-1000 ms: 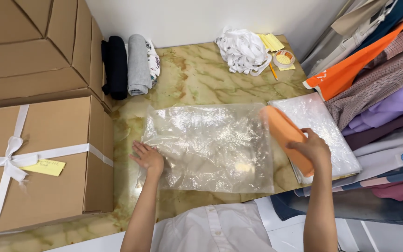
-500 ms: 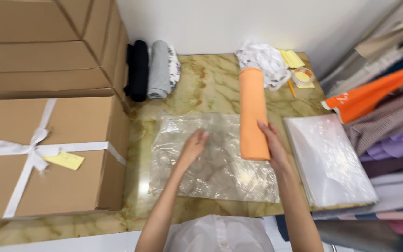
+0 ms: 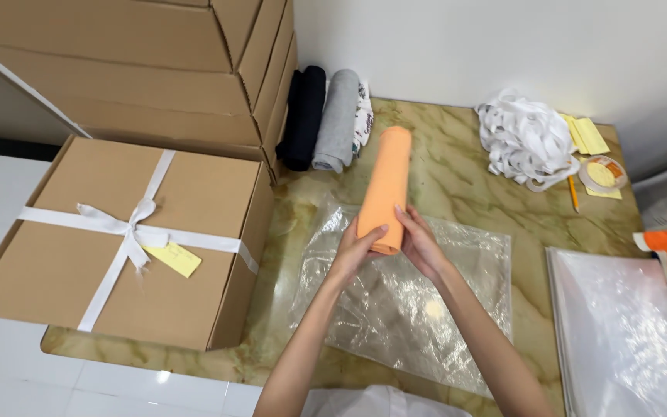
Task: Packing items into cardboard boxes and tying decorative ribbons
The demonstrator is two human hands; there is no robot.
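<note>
Both my left hand [image 3: 355,251] and right hand [image 3: 418,243] clasp the orange roll [image 3: 384,189]'s near end; it could unroll over the clear bag [image 3: 426,309].

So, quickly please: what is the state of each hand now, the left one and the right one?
Left hand: closed on the near end of the orange rolled cloth.
Right hand: closed on the same end, from the other side.

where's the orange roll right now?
Head view, centre: the orange roll is held at its near end by the left hand and right hand, above the clear plastic bag on the marble table.
</note>
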